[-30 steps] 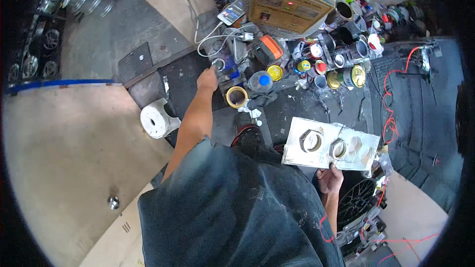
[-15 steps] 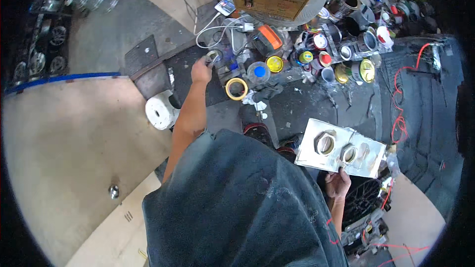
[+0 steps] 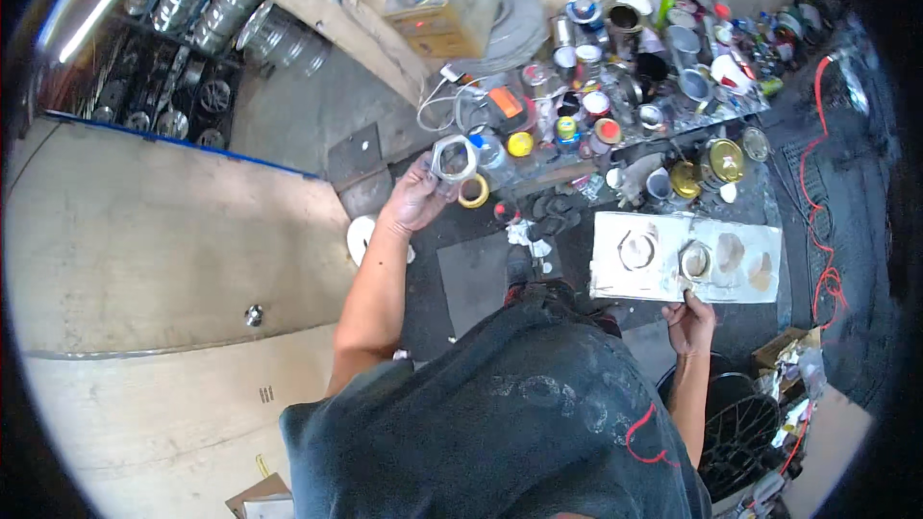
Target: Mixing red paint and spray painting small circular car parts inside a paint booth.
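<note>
My left hand (image 3: 413, 197) is closed on a pale hexagonal ring (image 3: 436, 160), shaped like a large nut, holding it up by its lower left side. My right hand (image 3: 691, 323) grips the lower edge of a flat white board (image 3: 663, 224), thumb on top. On the board sit a hexagonal ring (image 3: 708, 260) near my thumb and a second hexagonal shape (image 3: 623, 252) to its left. Brownish round marks show on the board's right half. Just beyond the ring in my left hand lie a yellow tape roll (image 3: 462, 194) and a clear container (image 3: 495, 156).
A low bench at the back holds several cans and cups, among them a gold tin (image 3: 723, 161). An orange-topped device (image 3: 506, 104) stands near a boxy machine (image 3: 437, 34). A red hose (image 3: 818, 178) runs down the right. A wooden panel (image 3: 183, 240) stands at left.
My left hand has drawn back from the bench side and lifted the hexagonal ring into clear view. My right hand still holds the board, now more level. The head view has shifted.
</note>
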Tool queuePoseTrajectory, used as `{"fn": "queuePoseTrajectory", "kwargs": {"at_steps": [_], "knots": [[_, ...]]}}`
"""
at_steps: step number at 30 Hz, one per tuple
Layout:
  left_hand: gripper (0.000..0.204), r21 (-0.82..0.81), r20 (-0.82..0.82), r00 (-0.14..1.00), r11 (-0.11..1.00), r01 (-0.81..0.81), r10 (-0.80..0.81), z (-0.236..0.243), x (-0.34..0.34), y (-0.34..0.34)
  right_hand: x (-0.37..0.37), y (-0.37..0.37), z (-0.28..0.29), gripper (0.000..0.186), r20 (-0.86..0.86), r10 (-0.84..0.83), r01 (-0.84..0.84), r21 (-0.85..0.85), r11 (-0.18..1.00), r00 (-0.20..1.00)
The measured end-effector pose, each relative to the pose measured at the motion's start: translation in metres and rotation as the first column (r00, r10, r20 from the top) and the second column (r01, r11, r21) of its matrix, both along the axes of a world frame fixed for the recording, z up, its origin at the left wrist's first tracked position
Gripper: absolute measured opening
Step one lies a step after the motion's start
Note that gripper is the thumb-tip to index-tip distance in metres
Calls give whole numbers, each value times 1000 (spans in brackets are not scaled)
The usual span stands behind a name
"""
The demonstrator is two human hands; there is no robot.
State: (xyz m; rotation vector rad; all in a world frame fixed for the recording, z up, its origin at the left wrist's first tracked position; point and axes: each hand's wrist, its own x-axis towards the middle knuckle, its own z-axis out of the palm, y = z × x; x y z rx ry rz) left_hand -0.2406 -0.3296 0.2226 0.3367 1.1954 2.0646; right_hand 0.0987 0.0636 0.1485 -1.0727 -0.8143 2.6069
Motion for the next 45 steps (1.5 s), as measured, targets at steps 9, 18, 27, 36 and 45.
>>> {"fn": "queuePoseTrajectory", "kwargs": {"at_steps": [9,18,27,36,45], "knots": [[23,-579,-735,326,801,153,-594,67,148,274,97,41,11,40,-40,-11,9,-45,999,999],[19,-416,-792,-578,867,274,-197,52,306,486,162,63,25,43,-137,-160,158,-28,987,978],[23,-488,-799,-587,712,505,-132,33,371,610,216,139,16,40,-178,-385,377,-76,923,906],[27,-450,-893,-223,790,417,-391,28,305,775,244,309,-13,38,-34,-458,454,-93,886,888],[40,-615,-777,-515,608,502,-361,42,346,912,237,484,36,33,-79,-460,457,-57,888,884]]}}
